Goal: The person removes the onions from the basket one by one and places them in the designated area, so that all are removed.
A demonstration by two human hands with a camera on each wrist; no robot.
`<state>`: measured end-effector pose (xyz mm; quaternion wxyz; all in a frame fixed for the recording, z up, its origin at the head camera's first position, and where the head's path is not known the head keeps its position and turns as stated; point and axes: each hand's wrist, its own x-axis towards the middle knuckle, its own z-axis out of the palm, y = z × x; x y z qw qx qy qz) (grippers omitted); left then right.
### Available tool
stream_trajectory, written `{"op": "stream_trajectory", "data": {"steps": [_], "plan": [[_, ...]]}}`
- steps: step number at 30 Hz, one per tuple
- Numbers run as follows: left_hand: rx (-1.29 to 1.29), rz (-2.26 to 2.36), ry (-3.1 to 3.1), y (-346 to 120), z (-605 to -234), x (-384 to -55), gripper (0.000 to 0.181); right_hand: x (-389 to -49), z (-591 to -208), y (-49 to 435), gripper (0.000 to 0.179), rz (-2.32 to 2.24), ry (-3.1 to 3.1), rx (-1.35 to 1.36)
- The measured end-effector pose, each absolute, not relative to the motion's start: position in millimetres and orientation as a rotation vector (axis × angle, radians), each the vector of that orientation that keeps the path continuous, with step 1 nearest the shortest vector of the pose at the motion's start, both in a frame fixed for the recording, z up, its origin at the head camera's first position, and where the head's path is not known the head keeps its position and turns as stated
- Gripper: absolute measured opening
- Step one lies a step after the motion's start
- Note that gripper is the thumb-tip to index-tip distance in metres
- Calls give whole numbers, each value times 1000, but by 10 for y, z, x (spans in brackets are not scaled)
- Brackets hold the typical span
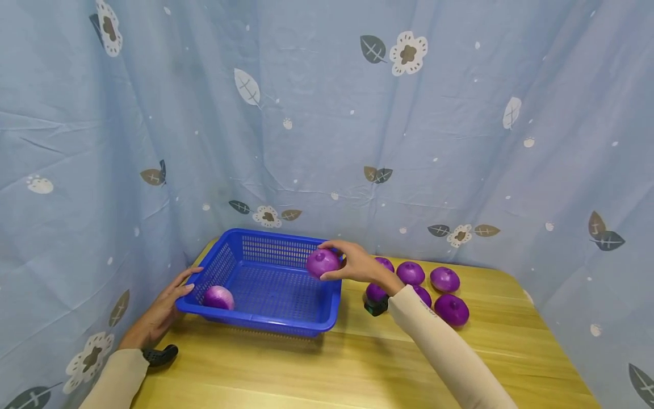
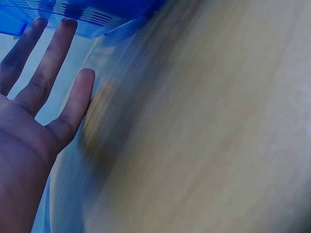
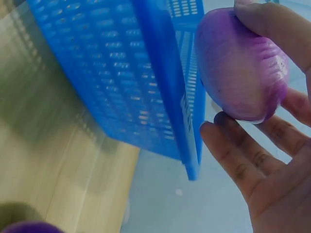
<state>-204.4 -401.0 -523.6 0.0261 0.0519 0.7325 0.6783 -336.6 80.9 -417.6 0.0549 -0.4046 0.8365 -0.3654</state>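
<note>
My right hand (image 1: 357,262) grips a purple onion (image 1: 322,263) above the right end of the blue plastic basket (image 1: 276,325). In the right wrist view, the thumb and fingers hold that onion (image 3: 240,65) beside the basket rim (image 3: 163,63). Another onion (image 1: 218,298), whitish on top and purple below, lies in the basket's near left corner. At the left rim, my left hand (image 1: 162,307) rests its fingertips against the basket. The left wrist view has these fingers (image 2: 48,68) spread and fairly straight at the basket's perforated side (image 2: 97,17).
Several more purple onions (image 1: 445,279) sit on the wooden table (image 1: 317,375) right of the basket, some partly hidden behind the right forearm. A blue patterned curtain (image 1: 327,142) hangs close behind the table and along its sides. Black devices (image 1: 160,355) are worn at the wrists.
</note>
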Motion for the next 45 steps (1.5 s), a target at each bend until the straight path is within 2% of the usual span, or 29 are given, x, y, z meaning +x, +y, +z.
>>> {"op": "stream_trajectory", "data": {"steps": [21,45], "plan": [[183,2101,2257,-4034,-5249,-2035,52,-3253,-4315,1374,73,-1151,2624,-1231],[157,2110,2220,-4007,-5214,-2042,53,-2924,-4559,1958,75,-1171,2712,-1058]]}}
